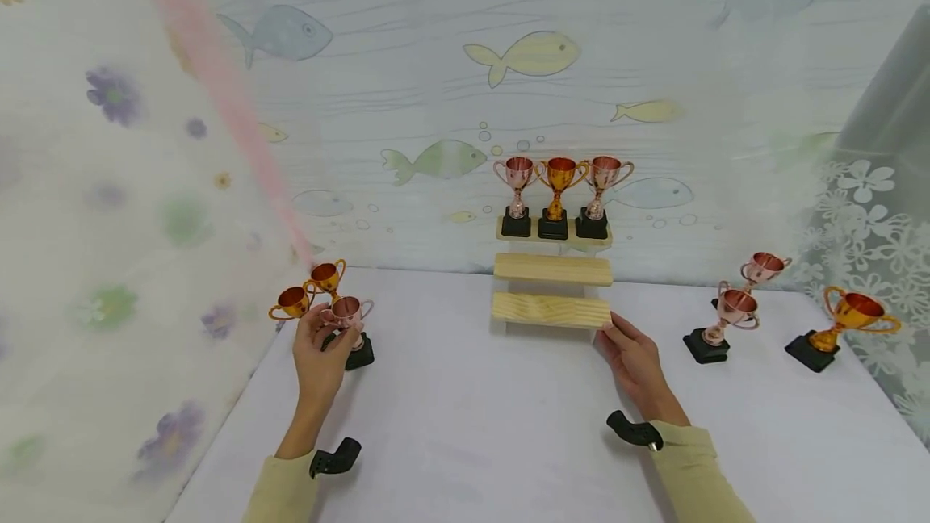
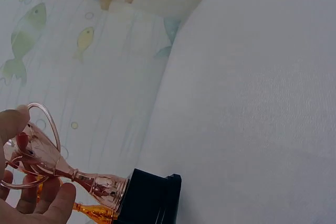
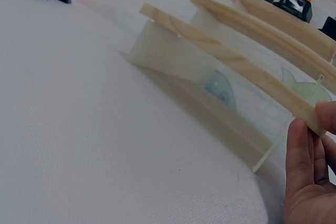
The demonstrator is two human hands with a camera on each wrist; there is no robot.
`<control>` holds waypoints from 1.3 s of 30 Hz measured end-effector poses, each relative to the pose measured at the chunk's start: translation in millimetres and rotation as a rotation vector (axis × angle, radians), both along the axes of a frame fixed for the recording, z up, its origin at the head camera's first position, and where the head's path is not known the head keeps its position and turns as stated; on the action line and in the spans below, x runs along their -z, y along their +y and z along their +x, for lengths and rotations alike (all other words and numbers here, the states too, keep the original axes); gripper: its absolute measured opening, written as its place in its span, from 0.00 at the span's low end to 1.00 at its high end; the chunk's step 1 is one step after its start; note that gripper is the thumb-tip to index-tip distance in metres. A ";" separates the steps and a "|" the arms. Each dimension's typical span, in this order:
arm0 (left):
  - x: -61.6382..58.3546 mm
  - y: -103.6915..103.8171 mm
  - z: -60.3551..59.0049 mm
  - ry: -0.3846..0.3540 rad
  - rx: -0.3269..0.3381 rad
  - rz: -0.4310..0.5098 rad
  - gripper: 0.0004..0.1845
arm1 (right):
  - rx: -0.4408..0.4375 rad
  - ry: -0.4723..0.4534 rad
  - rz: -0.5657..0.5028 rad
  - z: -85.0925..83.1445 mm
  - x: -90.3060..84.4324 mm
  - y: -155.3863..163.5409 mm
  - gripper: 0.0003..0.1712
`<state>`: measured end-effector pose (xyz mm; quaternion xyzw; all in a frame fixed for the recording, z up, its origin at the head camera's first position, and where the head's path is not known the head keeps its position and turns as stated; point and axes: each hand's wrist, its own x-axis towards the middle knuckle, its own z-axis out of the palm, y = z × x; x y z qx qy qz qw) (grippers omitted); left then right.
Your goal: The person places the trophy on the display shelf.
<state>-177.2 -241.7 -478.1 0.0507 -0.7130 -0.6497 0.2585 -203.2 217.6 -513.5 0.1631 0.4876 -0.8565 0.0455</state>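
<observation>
Head view: left hand [image 1: 320, 357] grips a rose-gold trophy [image 1: 348, 310]; right hand [image 1: 636, 361] pinches the lowest wooden step [image 1: 550, 309].

Rose-gold trophy [image 1: 346, 310], black base [image 1: 361, 356], well left of three-tier wooden stand [image 1: 552, 308]

At left, the left hand [image 1: 323, 357] and its pink trophy [image 1: 347, 310] mostly hide the stems and bases of two gold trophies [image 1: 293, 302]. At right, a nearer pink trophy [image 1: 736, 309] covers most of the farther pink trophy's [image 1: 765, 267] base. The right wrist view crops the right hand [image 3: 310, 182]; the middle base's plate [image 3: 293, 2] is too blurred to read.
</observation>
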 end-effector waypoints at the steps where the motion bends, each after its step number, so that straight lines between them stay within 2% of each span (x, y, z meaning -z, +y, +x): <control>1: 0.0 -1.5 -0.3 -0.006 0.006 0.005 0.33 | 0.003 -0.004 -0.004 -0.3 0.5 -0.2 0.36; 8: -0.7 -7.6 -2.0 -0.066 -0.021 -0.042 0.36 | 0.010 0.006 0.008 -0.4 0.4 -0.7 0.37; 17: -1.3 -11.8 -6.6 -0.105 -0.032 -0.024 0.38 | 0.008 -0.019 0.033 -0.2 -3.3 -2.8 0.35; 27: -1.8 -8.6 -7.5 -0.066 -0.019 -0.047 0.32 | 0.008 -0.023 0.039 -1.4 -1.1 -4.4 0.35; 33: -4.0 -0.1 -2.7 -0.060 0.066 -0.065 0.29 | 0.011 -0.023 0.039 -0.9 -0.5 -5.4 0.34; 39: -6.8 14.6 5.5 -0.086 0.145 -0.070 0.28 | 0.018 -0.029 0.018 -1.2 0.0 -4.2 0.34</control>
